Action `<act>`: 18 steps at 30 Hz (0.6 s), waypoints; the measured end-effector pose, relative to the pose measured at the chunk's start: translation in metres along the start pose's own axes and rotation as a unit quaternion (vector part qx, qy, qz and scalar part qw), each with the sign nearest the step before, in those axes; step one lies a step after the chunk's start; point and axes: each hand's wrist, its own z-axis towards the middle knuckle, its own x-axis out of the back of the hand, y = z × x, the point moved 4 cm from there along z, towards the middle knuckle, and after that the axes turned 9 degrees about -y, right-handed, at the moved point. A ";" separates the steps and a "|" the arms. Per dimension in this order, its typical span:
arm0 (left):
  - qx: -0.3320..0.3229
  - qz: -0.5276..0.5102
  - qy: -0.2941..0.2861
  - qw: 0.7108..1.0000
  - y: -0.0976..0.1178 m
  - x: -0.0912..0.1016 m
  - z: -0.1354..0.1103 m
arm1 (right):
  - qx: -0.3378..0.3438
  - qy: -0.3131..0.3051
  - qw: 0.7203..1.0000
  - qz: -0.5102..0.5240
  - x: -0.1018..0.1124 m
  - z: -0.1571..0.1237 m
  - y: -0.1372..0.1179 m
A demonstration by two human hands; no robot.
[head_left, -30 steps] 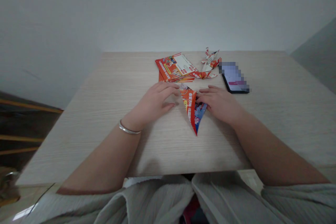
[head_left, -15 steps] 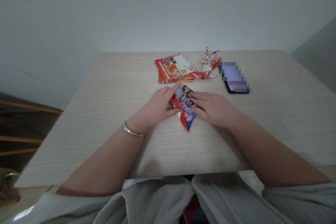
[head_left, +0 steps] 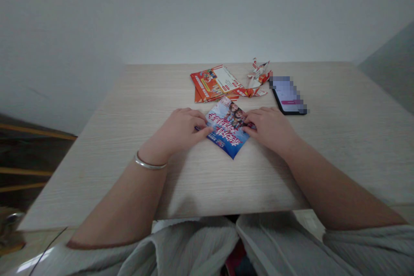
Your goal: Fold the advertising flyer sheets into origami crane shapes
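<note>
Between my hands a printed paper square, mostly blue with red-and-white lettering and pictured figures, lies turned like a diamond on the table. My left hand pinches its left corner, thumb on top and fingers curled at the edge. At the opposite corner, my right hand grips the paper with thumb and fingertips. The corners themselves are partly hidden under the fingers. A silver bangle circles my left wrist.
Behind the paper lies a stack of red and orange printed sheets. Beside it sit folded paper pieces. A phone with a blurred screen rests to their right on the wooden table.
The left flap that showed red is opened out, so the blue face now spreads into a full diamond. My left hand has moved left with that corner; my right hand shifted slightly right.
</note>
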 end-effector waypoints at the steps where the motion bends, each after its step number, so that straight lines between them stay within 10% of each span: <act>1: 0.015 0.011 0.004 1.000 0.002 -0.001 0.001 | -0.010 0.004 1.000 -0.003 0.000 0.001 -0.001; 7: 0.153 0.013 0.095 0.984 0.003 -0.014 0.009 | -0.013 0.035 0.999 0.031 -0.006 0.010 -0.005; 18: 0.142 -0.159 0.111 0.971 -0.007 -0.019 0.010 | 0.021 0.090 0.981 0.169 -0.022 0.015 0.005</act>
